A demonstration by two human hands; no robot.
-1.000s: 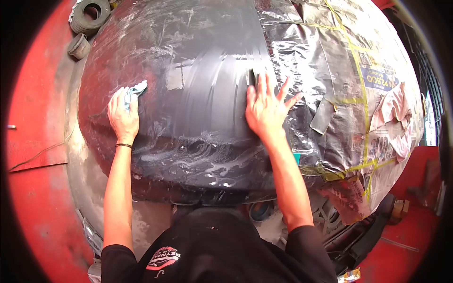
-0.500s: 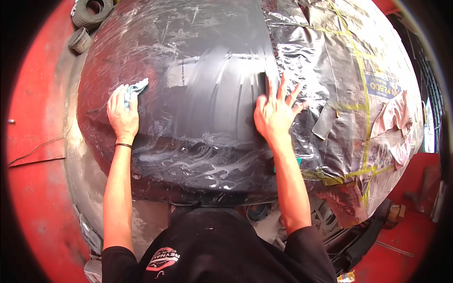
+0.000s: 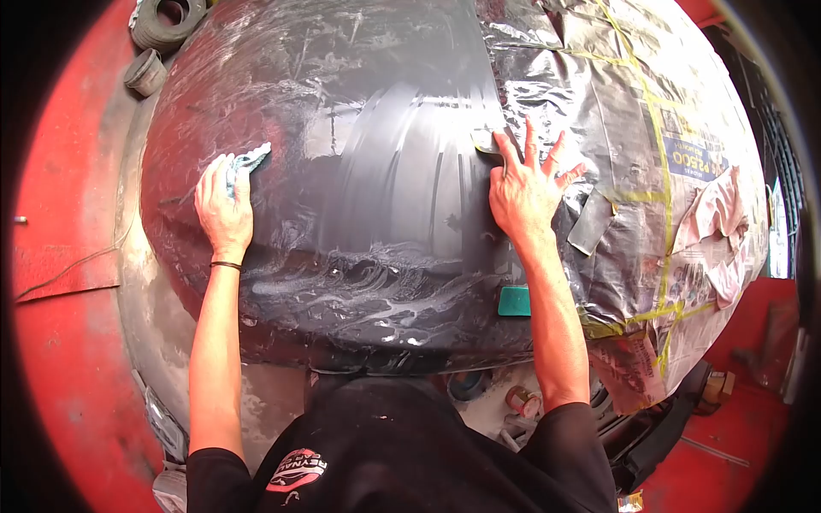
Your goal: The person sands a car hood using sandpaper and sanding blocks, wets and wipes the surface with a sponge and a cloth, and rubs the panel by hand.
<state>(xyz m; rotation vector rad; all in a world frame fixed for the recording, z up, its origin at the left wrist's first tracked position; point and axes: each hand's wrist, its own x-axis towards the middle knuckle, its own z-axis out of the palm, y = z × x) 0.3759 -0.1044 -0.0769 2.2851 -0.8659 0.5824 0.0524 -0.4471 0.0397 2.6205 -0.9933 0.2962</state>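
Note:
My left hand [image 3: 224,205] is closed around a crumpled pale teal cloth [image 3: 250,161], resting on the left part of a wet, dark car panel [image 3: 342,197]. Grey slurry streaks cover the panel, and a smoother wiped patch lies in its middle. My right hand [image 3: 523,192] is at the border between the panel and the masking sheet, its outer fingers spread. A small thin piece that looks like sandpaper [image 3: 486,142] sticks out at its index finger; the thumb is mostly hidden. Below, a green block [image 3: 514,301] rests on the panel, partly behind my right forearm.
Taped newspaper and plastic masking [image 3: 629,231] cover the right side. On it lie a grey rectangular sheet [image 3: 592,221] and a pinkish rag [image 3: 714,218]. A tyre [image 3: 161,34] and a bucket [image 3: 145,73] stand far left. A can [image 3: 523,401] sits on the floor below.
My right hand has shifted right and slightly up with the thin piece, which has turned. More of the green block shows. My left hand has barely moved.

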